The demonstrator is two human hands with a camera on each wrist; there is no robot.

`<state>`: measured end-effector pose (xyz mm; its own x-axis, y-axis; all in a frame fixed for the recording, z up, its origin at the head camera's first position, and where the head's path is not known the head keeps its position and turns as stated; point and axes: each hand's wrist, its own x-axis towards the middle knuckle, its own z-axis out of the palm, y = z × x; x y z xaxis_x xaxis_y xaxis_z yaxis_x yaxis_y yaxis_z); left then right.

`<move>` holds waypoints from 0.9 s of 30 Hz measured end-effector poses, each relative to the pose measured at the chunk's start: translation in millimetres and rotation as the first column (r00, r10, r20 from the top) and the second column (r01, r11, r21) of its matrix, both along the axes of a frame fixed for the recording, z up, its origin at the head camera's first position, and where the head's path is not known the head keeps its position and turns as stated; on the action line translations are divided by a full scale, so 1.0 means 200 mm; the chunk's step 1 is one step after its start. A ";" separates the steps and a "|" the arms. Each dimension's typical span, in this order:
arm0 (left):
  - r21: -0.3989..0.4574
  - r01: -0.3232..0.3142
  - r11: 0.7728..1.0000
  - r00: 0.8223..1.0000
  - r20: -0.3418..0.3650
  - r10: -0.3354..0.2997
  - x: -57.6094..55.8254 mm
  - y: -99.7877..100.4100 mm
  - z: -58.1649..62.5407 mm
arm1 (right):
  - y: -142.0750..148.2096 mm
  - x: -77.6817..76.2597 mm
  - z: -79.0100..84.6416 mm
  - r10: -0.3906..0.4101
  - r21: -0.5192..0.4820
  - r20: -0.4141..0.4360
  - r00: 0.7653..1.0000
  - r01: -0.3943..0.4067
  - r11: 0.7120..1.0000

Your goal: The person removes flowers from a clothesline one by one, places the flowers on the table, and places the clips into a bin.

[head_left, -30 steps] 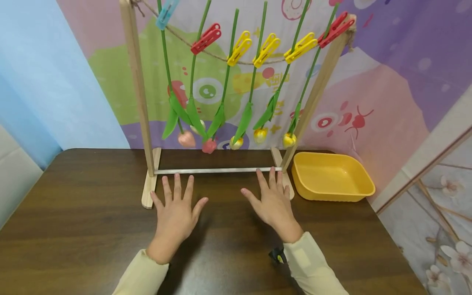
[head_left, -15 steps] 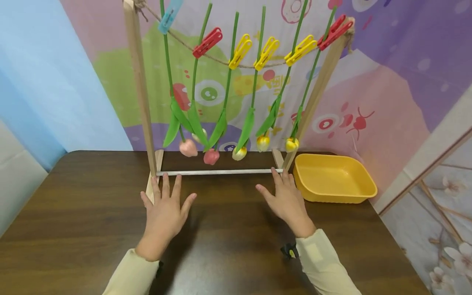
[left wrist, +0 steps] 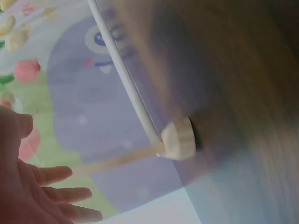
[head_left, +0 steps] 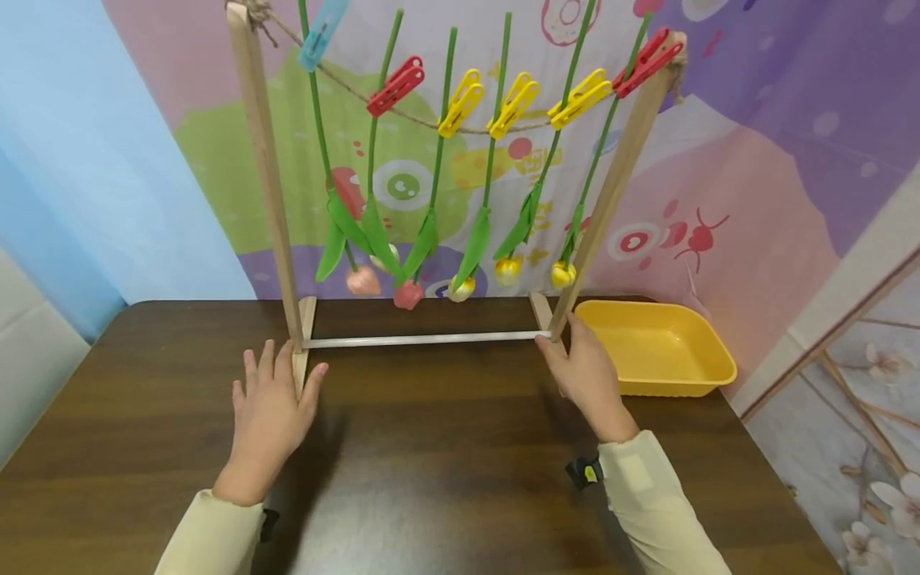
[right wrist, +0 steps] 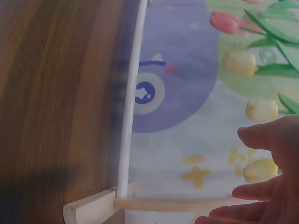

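A wooden stand (head_left: 262, 160) with a white crossbar (head_left: 424, 340) and a drooping twine (head_left: 348, 82) stands on the table. Several tulips hang head down from the twine, among them a pink tulip (head_left: 408, 294) and a yellow tulip (head_left: 563, 275), held by clothespins such as a red clothespin (head_left: 397, 85) and a yellow clothespin (head_left: 513, 105). My left hand (head_left: 266, 419) has its fingers spread beside the stand's left foot. At the right post's base is my right hand (head_left: 589, 379), thumb apart from the fingers, holding nothing; part of the right foot is hidden behind it.
A yellow plastic basin (head_left: 676, 387) stands right of the stand, close to my right hand. Behind the stand hangs a patterned cloth (head_left: 719, 168). The brown table (head_left: 431, 479) has its right edge near the basin.
Both hands have moved apart, the left one leftward to the stand's left foot, the right one rightward to the right post. The tulips sway slightly.
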<state>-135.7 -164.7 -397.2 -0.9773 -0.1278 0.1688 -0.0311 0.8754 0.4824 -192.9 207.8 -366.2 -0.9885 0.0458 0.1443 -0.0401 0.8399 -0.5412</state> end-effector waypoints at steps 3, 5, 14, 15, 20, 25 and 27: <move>0.025 -0.036 0.999 0.999 -0.025 0.036 -0.02 -0.05 0.00 | 0.02 -0.02 0.01 -0.014 -0.053 0.029 0.999 0.016 0.998; 0.039 -0.049 0.998 0.998 -0.042 0.050 -0.03 -0.08 0.00 | 0.04 -0.04 0.02 -0.017 -0.096 0.059 0.998 0.023 0.995; 0.171 -0.056 0.984 0.994 -0.087 0.071 -0.10 -0.13 0.02 | 0.12 -0.12 0.07 -0.034 -0.288 0.176 0.984 0.084 0.954; 0.202 -0.061 0.977 0.994 -0.078 0.078 -0.11 -0.13 0.03 | 0.12 -0.13 0.07 -0.033 -0.311 0.185 0.982 0.090 0.946; 0.340 -0.061 0.938 0.996 -0.035 0.077 -0.16 -0.14 0.03 | 0.14 -0.18 0.07 -0.034 -0.394 0.205 0.978 0.114 0.912; 0.419 -0.036 0.907 0.997 -0.053 0.064 -0.21 -0.16 0.02 | 0.16 -0.22 0.06 -0.028 -0.428 0.195 0.980 0.111 0.897; 0.433 -0.025 0.901 0.996 -0.067 0.059 -0.22 -0.16 0.01 | 0.16 -0.23 0.06 -0.027 -0.435 0.189 0.982 0.108 0.894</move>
